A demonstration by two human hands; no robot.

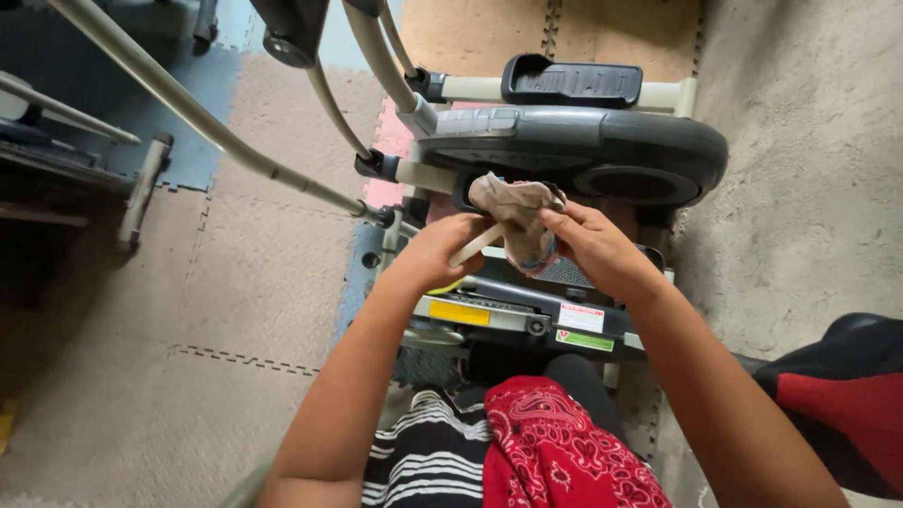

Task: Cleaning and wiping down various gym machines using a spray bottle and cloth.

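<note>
Gripping a crumpled rag [515, 209], both hands pinch it above the exercise machine [574, 150]; left hand [440, 252] also touches a pale stick [475, 245], right hand [594, 246] bunches cloth. Machine casing looks dusty yet.

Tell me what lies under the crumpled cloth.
Under the crumpled cloth shows a grey machine frame and a pale bar. The cloth and both hands cover the rest.

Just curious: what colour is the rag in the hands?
The rag is a dingy grey-brown, held by both hands; the head view shows it best.
</note>
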